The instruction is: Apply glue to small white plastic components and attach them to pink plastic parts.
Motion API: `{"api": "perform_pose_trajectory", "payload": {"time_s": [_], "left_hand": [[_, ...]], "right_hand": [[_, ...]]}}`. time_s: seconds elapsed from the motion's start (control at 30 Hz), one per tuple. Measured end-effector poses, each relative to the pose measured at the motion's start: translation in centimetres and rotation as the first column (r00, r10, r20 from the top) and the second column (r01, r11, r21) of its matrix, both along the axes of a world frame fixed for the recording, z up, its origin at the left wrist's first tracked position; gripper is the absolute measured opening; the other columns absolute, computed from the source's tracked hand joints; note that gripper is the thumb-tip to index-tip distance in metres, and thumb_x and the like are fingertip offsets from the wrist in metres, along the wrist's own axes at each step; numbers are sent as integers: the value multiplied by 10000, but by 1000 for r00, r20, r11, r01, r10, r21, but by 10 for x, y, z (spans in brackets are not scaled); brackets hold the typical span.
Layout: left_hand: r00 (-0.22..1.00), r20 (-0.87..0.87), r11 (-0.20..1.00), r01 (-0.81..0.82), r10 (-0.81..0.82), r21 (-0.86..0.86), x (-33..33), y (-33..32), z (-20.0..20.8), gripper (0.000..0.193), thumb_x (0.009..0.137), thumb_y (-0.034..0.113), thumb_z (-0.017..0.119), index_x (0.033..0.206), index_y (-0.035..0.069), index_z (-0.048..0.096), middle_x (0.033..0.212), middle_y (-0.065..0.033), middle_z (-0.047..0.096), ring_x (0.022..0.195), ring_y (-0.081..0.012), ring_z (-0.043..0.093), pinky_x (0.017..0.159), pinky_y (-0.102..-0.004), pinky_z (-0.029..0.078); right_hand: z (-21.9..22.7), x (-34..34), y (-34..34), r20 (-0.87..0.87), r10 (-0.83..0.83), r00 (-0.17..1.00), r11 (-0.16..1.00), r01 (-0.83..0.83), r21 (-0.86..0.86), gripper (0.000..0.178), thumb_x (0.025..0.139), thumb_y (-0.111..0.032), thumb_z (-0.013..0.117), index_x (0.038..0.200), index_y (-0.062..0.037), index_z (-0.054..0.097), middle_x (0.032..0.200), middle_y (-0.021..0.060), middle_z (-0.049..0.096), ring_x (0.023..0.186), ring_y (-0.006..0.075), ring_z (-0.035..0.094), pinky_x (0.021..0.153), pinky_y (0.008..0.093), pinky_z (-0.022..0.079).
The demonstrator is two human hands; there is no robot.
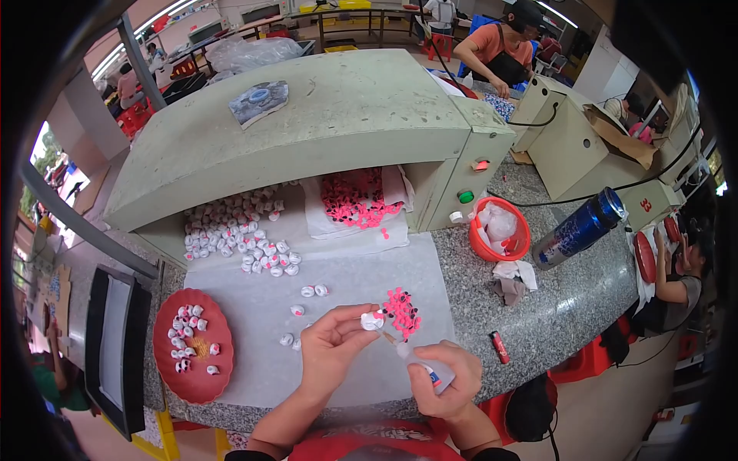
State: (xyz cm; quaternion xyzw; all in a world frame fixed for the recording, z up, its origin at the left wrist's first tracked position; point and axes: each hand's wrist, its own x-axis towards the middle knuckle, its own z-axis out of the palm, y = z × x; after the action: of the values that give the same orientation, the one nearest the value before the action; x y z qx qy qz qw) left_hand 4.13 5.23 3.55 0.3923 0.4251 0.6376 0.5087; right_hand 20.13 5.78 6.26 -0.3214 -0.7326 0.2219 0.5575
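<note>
Piece, small, white with pink, held above the paper sheet, between thumb and fingertips of left hand; grip closed on it, fingers bent rightward. Right hand slightly lower, grip closed around translucent bottle, nozzle angled up-left at the piece; contact unclear. Forearms come up from lower edge, converging. Pink-black parts just beyond, right. Red dish with similar pieces at left, on desk.
</note>
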Motion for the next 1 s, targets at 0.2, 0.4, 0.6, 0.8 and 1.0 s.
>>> {"api": "perform_pose_trajectory", "payload": {"time_s": [0.2, 0.4, 0.6, 0.8, 1.0], "left_hand": [[969, 219, 985, 140, -115, -103, -8, 3, -2, 356, 704, -127, 566, 1049, -45, 528, 1026, -187, 579, 909, -288, 598, 792, -336, 501], [949, 279, 976, 185, -148, -113, -10, 2, -2, 361, 701, -114, 576, 1051, -35, 532, 1027, -188, 578, 911, -290, 597, 805, -355, 497], [944, 294, 980, 181, -150, -81, -11, 1, -2, 351, 703, -113, 577, 1042, -32, 536, 1024, -185, 579, 918, -281, 593, 828, -378, 489], [943, 297, 979, 183, -151, -83, -10, 1, 0, 340, 704, -109, 584, 1032, -32, 540, 1021, -180, 581, 916, -277, 593, 828, -381, 489], [945, 286, 979, 188, -158, -78, -10, 0, -1, 336, 704, -106, 589, 1029, -32, 542, 1014, -176, 585, 913, -277, 596, 827, -383, 489]], "right_hand": [[2, 1, -2, 2, 3, 1000, 1000, -3, -2, 233, 631, 12, 644, 846, 1, 555, 622, 96, 588, 430, 166, 512, 389, 248, 381], [1, 1, -2, 21, 16, 1000, 1000, -16, -8, 243, 626, 11, 645, 852, -4, 556, 625, 89, 588, 423, 161, 502, 384, 247, 372], [-3, 0, -1, 6, 7, 1000, 1000, -7, 15, 245, 625, 9, 646, 853, -3, 557, 626, 85, 587, 413, 157, 488, 376, 245, 360], [0, 2, -2, 14, 14, 1000, 999, -15, 45, 243, 626, 6, 643, 853, -1, 557, 630, 83, 588, 394, 148, 462, 362, 245, 343], [0, 2, -2, 5, 16, 1000, 999, -16, 47, 239, 624, 7, 640, 849, 1, 558, 631, 82, 588, 389, 145, 457, 358, 246, 341]]}}
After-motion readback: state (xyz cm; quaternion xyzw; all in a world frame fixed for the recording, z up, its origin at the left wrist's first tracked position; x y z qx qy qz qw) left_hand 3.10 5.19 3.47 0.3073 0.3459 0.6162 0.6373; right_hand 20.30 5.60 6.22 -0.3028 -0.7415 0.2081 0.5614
